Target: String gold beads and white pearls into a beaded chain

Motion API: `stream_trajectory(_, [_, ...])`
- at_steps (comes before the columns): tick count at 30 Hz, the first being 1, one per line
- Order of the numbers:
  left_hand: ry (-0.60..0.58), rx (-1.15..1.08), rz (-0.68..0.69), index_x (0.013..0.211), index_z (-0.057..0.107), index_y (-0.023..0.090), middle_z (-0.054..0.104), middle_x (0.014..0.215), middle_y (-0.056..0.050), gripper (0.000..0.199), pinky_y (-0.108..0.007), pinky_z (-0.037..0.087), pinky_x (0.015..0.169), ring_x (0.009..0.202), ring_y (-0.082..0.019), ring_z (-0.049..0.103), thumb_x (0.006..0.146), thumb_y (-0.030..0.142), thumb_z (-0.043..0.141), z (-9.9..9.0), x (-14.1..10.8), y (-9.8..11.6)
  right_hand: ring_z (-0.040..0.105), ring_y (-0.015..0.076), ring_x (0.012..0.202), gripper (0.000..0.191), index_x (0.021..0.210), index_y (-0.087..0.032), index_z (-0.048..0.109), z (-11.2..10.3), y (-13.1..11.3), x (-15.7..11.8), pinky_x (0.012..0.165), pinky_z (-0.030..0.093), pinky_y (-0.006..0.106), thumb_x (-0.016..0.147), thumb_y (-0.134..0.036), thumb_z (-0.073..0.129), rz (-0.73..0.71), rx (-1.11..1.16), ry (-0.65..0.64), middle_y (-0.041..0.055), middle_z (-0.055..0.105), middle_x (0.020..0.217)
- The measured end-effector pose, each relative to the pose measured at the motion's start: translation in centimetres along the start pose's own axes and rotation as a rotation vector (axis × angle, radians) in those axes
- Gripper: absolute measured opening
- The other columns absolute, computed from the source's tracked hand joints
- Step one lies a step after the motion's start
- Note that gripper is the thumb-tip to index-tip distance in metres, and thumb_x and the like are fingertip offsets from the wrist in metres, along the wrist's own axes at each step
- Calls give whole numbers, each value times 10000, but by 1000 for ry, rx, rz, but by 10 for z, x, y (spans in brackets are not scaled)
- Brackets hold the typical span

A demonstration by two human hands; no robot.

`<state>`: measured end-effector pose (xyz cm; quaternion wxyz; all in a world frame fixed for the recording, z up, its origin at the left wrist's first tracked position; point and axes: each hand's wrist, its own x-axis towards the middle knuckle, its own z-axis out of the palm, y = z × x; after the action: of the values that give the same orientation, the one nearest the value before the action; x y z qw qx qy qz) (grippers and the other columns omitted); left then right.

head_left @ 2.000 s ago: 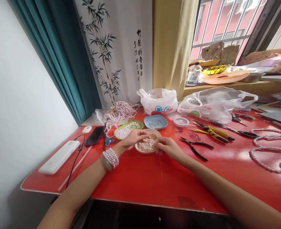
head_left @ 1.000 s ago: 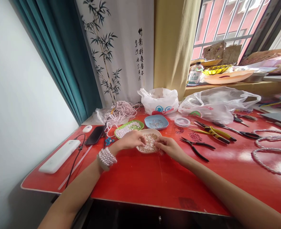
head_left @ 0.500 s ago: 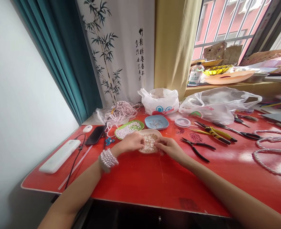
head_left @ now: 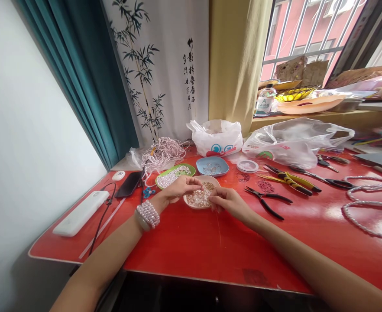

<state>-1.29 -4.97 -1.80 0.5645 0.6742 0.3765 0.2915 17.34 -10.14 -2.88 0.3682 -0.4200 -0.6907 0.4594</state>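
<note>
My left hand [head_left: 185, 189], wearing a bracelet of several rows of pearly beads [head_left: 148, 214], is raised over the left side of a pale pink dish [head_left: 195, 206]. Its thumb and forefinger are pinched together; anything between them is too small to make out. Gold beads [head_left: 208, 186] lie spread in the dish. At the dish's right edge, my right hand [head_left: 227, 201] is closed in a pinch, with what looks like a thin clear thread [head_left: 219, 229] trailing faintly below it. Behind my left hand, a green dish [head_left: 191, 168] holds pearly beads [head_left: 171, 177].
A blue dish [head_left: 213, 171] with small pieces stands behind the pink one. To the right lie black pliers [head_left: 265, 200], yellow-black pliers [head_left: 291, 181] and bead strands [head_left: 356, 203]. A phone [head_left: 128, 184] and white power bank [head_left: 81, 213] are on the left. Plastic bags [head_left: 217, 138] line the back.
My left hand has lifted from the beads in the pink dish, its pinched fingers now higher and nearer the dish's far side. My right hand has stayed nearly in place.
</note>
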Motion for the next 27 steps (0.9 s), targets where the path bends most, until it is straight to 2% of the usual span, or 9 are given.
stream_trajectory(7, [10, -143, -25, 771, 646, 125, 607, 788, -36, 253, -200, 364, 571, 628, -64, 497, 619, 313, 722, 0, 1, -3, 497, 102, 473, 183, 562, -178, 501, 0, 1, 0, 477, 368, 223, 738, -227, 486, 3, -10, 14, -16, 559, 504])
stream_trajectory(15, [40, -151, -12, 765, 650, 127, 586, 747, -20, 290, -210, 372, 585, 618, -65, 485, 580, 328, 747, 0, 1, -2, 491, 100, 464, 185, 542, -180, 489, 0, 2, 0, 472, 369, 222, 723, -218, 481, 2, 3, 25, -18, 549, 490])
stream_trajectory(23, [32, 45, 38, 830, 634, 131, 603, 798, -43, 269, -208, 396, 589, 652, -87, 514, 673, 348, 660, -3, 2, -3, 488, 102, 463, 176, 547, -180, 496, 0, 0, 0, 473, 368, 224, 716, -231, 490, 6, 6, 31, -18, 551, 491])
stream_trajectory(27, [-42, 260, 59, 782, 654, 138, 630, 760, -34, 170, -223, 410, 604, 663, -114, 540, 663, 259, 647, -12, 1, 2, 489, 104, 467, 165, 570, -181, 502, 0, -1, -1, 490, 376, 230, 722, -242, 486, 8, 6, 33, -19, 557, 507])
